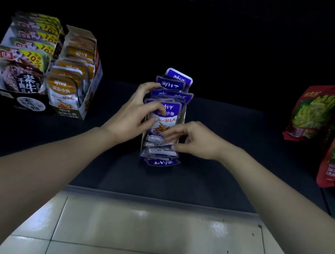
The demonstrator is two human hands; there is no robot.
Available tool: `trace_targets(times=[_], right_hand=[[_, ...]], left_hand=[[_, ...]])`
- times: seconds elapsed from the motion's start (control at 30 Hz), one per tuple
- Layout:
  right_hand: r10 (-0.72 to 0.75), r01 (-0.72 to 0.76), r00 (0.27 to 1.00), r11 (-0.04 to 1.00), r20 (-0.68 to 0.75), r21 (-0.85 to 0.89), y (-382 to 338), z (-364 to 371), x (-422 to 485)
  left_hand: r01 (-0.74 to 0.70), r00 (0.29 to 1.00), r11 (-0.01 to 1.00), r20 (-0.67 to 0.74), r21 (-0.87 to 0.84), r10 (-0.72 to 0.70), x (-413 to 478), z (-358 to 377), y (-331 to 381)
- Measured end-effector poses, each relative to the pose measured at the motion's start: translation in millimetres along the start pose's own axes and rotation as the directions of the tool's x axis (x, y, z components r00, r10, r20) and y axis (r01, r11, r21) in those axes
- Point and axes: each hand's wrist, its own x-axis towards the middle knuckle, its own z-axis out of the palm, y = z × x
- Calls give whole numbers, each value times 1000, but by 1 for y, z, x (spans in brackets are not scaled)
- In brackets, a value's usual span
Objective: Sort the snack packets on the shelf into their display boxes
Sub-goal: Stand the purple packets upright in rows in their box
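A person's left hand [135,110] curls fingers and thumb round the upright purple packets [166,108], printed 小鱼, which stand in a white display box [183,116] at mid-shelf. The right hand [195,139], fingers bent close together, pinches the flat purple packets [161,148] at the box's front. Far left stand boxed orange packets [66,86] and packets marked 10% [19,69]; to the right, red bags [316,113]. The shelf [209,179] is dark, with a pale tiled floor [143,234] below.

A dark shelf [196,188] runs back into near-black shadow; its pale front edge [160,202] meets a floor [143,234] of glossy cream tiles, dark-grouted, catching soft glare.
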Motion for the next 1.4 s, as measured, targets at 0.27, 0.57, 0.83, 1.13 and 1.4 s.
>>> trace_targets(times=[0.27,0.57,0.83,1.13,1.4], right_hand=[[49,52,943,955,-329,293,6,-7,4],[199,23,904,861,-379,509,4,-8,2],[201,-1,923,853,-327,522,-2,-4,2],[260,122,863,724,-432,679,2,-7,0],[282,-66,921,791,-267,608,9,-17,-3]], left_hand=[[147,988,956,78,-254,-131,-1,-8,8],[161,983,975,117,-152,-144,4,-2,0],[142,988,975,86,-170,-129,4,1,-3],[213,976,949,98,-232,-195,6,-1,1],[178,984,968,60,-177,-170,8,2,-2]])
